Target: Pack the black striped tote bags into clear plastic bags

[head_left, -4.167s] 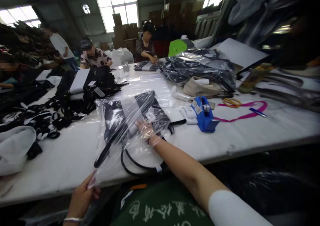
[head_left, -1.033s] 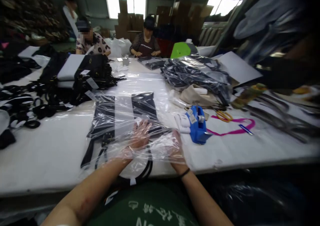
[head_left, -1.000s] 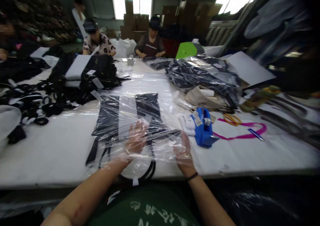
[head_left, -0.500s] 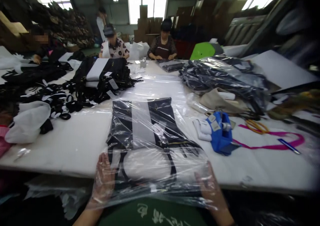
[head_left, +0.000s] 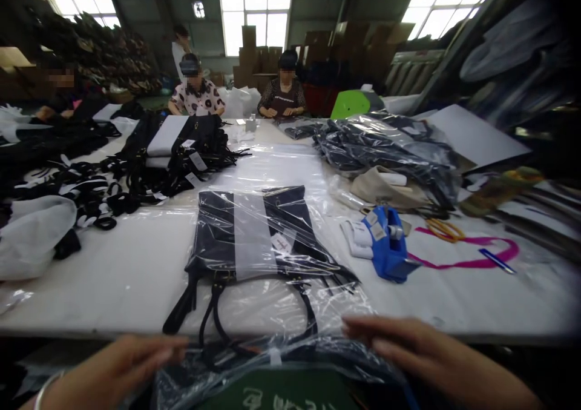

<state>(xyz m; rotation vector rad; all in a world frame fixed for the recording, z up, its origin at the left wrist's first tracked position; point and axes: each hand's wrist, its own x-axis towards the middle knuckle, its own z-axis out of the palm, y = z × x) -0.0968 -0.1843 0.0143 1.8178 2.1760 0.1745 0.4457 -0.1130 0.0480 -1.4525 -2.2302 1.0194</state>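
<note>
A black handbag lies on the white table in front of me, inside a clear plastic bag. A white paper band runs across the handbag, and a tag shows on its face. Its looped handles point toward me, where the plastic hangs over the table's near edge. My left hand is open, fingers stretched out, by the plastic's left side. On the other side my right hand is open too, its fingertips close to the plastic; whether they touch it I cannot tell.
To the right stand a blue tape dispenser, a pink strap, a blue pen and an orange-handled tool. Wrapped bags are heaped behind them. Black bags pile up at left. Several people are at the far side.
Both hands have come out from under the clear plastic and moved outward to its sides. The handbag's handles and a strap on the left now show more plainly.
</note>
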